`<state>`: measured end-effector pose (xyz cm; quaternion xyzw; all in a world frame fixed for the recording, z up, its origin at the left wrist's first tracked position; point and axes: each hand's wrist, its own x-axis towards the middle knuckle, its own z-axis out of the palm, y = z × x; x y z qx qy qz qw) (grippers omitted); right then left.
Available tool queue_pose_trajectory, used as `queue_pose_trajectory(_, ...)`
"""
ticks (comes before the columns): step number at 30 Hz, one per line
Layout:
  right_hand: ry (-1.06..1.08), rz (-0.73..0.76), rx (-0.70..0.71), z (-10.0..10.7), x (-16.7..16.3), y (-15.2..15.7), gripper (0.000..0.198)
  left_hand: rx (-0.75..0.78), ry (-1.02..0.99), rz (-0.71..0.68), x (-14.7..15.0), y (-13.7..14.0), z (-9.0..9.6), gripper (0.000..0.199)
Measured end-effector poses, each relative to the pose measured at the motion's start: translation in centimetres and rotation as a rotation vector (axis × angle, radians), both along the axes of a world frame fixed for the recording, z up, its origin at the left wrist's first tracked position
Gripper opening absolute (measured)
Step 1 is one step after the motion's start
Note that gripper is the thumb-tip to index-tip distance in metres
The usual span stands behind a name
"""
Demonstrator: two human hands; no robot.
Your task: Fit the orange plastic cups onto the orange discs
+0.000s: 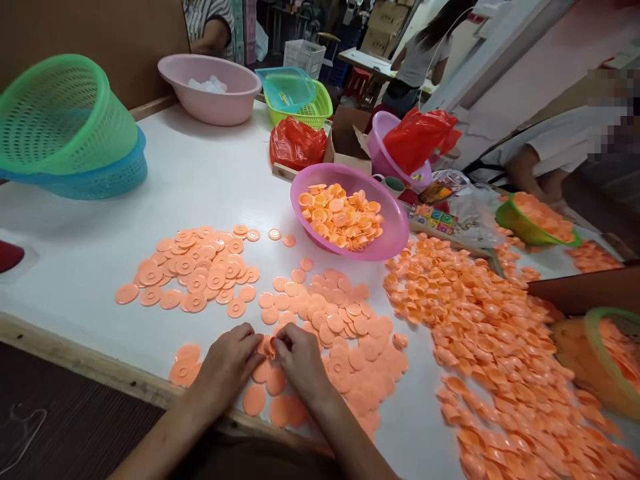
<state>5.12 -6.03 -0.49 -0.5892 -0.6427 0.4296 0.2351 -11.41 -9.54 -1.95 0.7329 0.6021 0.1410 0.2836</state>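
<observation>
Near the table's front edge, my left hand (231, 360) and my right hand (301, 357) meet over a small orange plastic piece (267, 347). Fingers of both hands are pinched on it, and they partly hide its shape. Flat orange discs (345, 313) lie spread around and to the right of my hands. Another heap of discs with raised rings (195, 270) sits farther off to the left. A few discs (185, 365) lie beside my left wrist. Cup-shaped orange pieces (490, 340) cover the table's right side.
A pink bowl (397, 223) of orange pieces stands beyond the discs. Green (55, 127) and blue baskets (115, 177) are at the left, a pale pink basin (220, 107) at the back. Red bags (297, 143) and a carton stand behind. Other people (530, 160) are nearby.
</observation>
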Motion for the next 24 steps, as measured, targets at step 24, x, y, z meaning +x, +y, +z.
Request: queue_pose_trajectory(24, -0.398, 0.145, 0.124, -0.2, -2.3, -1.2, 0.02, -0.263, -0.443, 0.38, 1.0, 1.0, -0.4, 0.025)
